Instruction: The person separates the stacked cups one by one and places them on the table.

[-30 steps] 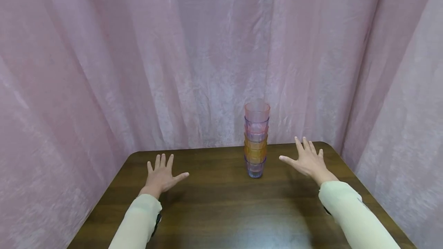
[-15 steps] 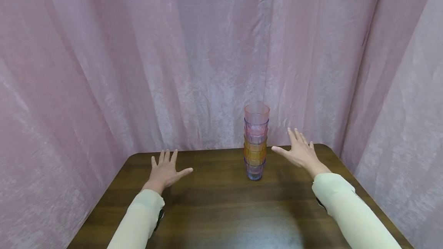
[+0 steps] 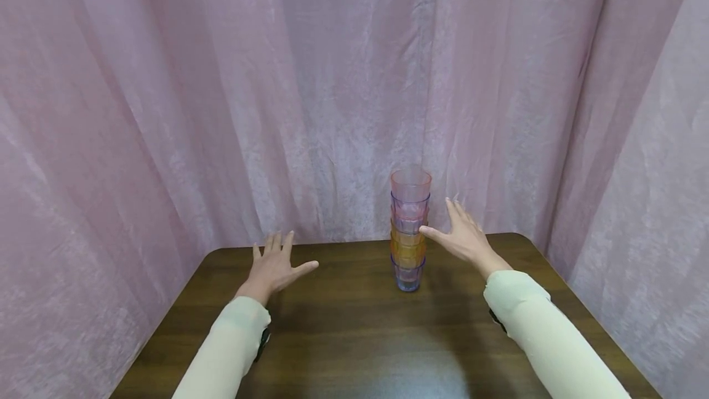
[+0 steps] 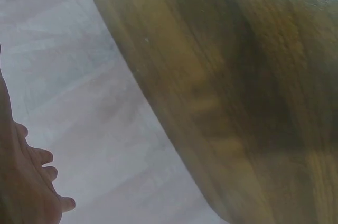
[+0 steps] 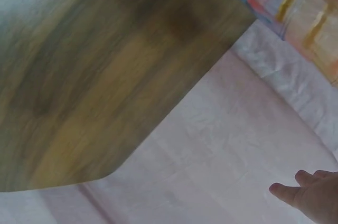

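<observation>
A tall stack of nested clear plastic cups stands upright on the table, right of its middle. Pink, purple and orange-yellow tints show, with a bluish base. My right hand hovers just right of the stack, fingers spread, its thumb tip overlapping the cups in the head view. In the right wrist view the cups fill the upper right corner, apart from the fingers of that hand. My left hand is held over the left part of the table with fingers spread, holding nothing.
The dark brown wooden table has rounded far corners. Pink velvety curtains hang behind it and along both sides, close to the far edge. Pale green sleeves cover both forearms.
My right hand has moved left and slightly up, closing in on the cup stack. The left hand has shifted a little right and up. The cups stay standing in place.
</observation>
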### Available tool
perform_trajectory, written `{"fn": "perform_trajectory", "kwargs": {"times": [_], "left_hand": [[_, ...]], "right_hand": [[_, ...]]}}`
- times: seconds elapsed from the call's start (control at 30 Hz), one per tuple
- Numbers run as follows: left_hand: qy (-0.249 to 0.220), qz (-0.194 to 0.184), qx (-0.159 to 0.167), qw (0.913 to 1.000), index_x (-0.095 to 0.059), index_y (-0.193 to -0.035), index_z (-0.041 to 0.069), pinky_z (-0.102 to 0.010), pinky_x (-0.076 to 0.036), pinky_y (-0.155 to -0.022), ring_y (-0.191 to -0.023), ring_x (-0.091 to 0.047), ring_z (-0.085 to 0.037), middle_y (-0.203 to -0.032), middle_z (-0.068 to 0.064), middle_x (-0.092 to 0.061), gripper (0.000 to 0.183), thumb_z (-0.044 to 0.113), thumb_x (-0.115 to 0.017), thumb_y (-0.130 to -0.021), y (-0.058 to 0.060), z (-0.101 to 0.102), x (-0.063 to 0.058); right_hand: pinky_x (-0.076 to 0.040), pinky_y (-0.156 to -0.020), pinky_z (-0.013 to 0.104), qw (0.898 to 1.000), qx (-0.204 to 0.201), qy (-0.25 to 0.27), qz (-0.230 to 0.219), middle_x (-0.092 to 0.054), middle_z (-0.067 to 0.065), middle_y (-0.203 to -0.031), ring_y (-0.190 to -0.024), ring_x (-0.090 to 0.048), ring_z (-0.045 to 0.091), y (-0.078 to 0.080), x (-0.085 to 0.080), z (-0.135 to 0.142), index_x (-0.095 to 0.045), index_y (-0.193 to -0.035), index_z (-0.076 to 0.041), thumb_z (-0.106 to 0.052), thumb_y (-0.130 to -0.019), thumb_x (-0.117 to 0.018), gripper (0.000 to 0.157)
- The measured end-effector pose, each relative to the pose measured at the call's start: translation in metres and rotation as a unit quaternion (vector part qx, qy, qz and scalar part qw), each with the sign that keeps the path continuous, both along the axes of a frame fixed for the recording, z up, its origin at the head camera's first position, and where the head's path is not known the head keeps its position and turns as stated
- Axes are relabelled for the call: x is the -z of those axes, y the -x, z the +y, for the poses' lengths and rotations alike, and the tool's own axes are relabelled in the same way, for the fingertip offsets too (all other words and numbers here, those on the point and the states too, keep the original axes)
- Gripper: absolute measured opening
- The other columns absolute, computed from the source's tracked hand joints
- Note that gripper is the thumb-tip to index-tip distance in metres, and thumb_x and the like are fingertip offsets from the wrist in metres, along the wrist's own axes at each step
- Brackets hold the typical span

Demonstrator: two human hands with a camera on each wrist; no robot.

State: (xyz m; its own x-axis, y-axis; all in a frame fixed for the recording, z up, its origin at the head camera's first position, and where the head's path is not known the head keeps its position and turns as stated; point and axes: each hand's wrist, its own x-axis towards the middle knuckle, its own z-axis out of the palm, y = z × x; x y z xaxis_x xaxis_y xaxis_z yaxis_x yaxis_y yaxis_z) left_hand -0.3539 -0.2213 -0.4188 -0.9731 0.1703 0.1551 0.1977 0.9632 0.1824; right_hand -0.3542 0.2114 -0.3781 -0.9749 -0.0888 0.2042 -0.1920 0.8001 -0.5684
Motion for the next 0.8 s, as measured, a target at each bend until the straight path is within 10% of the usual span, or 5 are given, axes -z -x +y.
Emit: {"fn": "perform_trajectory", "kwargs": {"times": [0.8], "left_hand": [[-0.058, 0.0, 0.033, 0.9978, -0.012, -0.16, 0.015, -0.067, -0.001, -0.114, -0.15, -0.007, -0.039, -0.163, -0.019, -0.014, 0.11, 0.087, -0.037, -0.082, 0.013, 0.06, -0.034]], "right_hand": [[-0.022, -0.113, 0.063, 0.991, -0.022, 0.133, -0.014, -0.016, 0.021, -0.162, -0.145, -0.019, 0.045, 0.011, -0.009, -0.03, -0.005, -0.16, -0.01, -0.071, -0.084, -0.061, 0.113]]}}
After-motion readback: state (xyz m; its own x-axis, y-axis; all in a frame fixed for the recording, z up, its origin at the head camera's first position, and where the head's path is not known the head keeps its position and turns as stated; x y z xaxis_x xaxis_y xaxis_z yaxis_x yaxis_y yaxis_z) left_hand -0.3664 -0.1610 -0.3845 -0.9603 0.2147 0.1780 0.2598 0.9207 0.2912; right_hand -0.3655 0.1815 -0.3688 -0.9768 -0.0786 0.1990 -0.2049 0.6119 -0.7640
